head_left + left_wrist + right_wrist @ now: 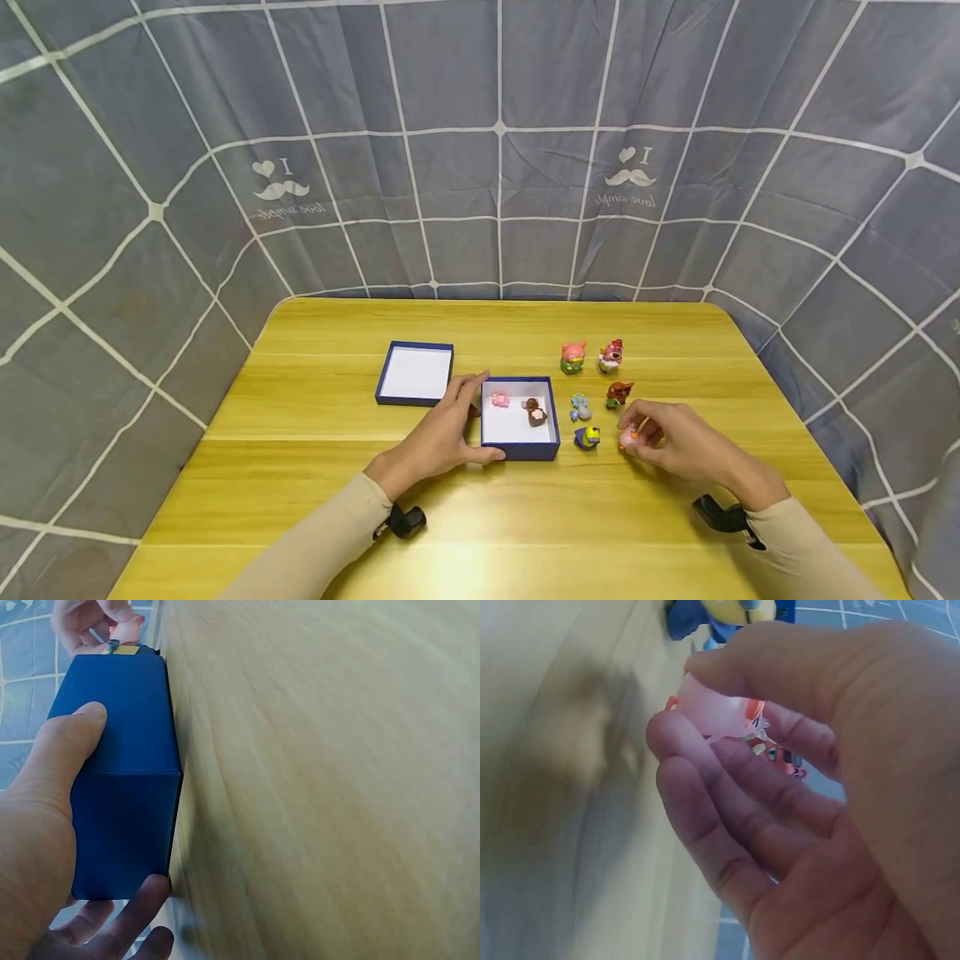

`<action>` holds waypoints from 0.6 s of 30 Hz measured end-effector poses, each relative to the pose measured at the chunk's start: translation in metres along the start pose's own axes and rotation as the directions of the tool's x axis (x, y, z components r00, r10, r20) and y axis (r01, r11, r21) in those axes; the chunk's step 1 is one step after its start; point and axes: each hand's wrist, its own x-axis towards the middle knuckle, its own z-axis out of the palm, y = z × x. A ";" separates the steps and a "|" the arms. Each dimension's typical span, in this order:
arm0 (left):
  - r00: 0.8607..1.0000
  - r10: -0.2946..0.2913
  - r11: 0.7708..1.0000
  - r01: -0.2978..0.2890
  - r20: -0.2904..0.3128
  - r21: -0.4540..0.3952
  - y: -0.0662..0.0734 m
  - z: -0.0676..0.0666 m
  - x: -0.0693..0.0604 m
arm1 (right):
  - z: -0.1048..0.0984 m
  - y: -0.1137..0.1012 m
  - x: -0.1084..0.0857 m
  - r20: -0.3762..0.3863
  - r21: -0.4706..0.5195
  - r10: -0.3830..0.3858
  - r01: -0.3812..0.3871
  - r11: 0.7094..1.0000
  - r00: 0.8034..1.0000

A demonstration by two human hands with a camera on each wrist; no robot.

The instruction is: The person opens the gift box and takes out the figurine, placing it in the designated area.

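Observation:
My left hand grips the left side of a blue box with a white inside. Its thumb lies on the near wall; its fingertips reach round the far corner, as the left wrist view shows. Inside the box are a small pink figurine and a brown figurine. To the right of the box, my right hand pinches a pale pink figurine with orange parts between thumb and fingers, low over the table. The fingers partly hide this figurine.
A blue lid, white inside up, lies left of the box. Between the box and my right hand stand a blue-yellow figurine and a grey-blue one. Farther back are a red-brown figurine, a pink-green one and a red-white one.

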 end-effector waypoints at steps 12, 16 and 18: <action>1.000 -0.004 1.000 0.004 0.002 -0.002 0.001 -0.003 0.001 | 0.006 0.008 0.009 0.008 -0.051 0.039 -0.038 0.998 0.999; 1.000 -0.006 1.000 0.006 0.006 -0.009 0.001 -0.003 0.000 | 0.009 0.009 0.008 -0.006 -0.055 0.046 -0.046 0.997 0.999; 1.000 -0.004 1.000 0.004 0.008 -0.010 0.001 -0.003 -0.001 | 0.010 0.009 0.008 -0.003 -0.053 0.055 -0.055 0.997 0.998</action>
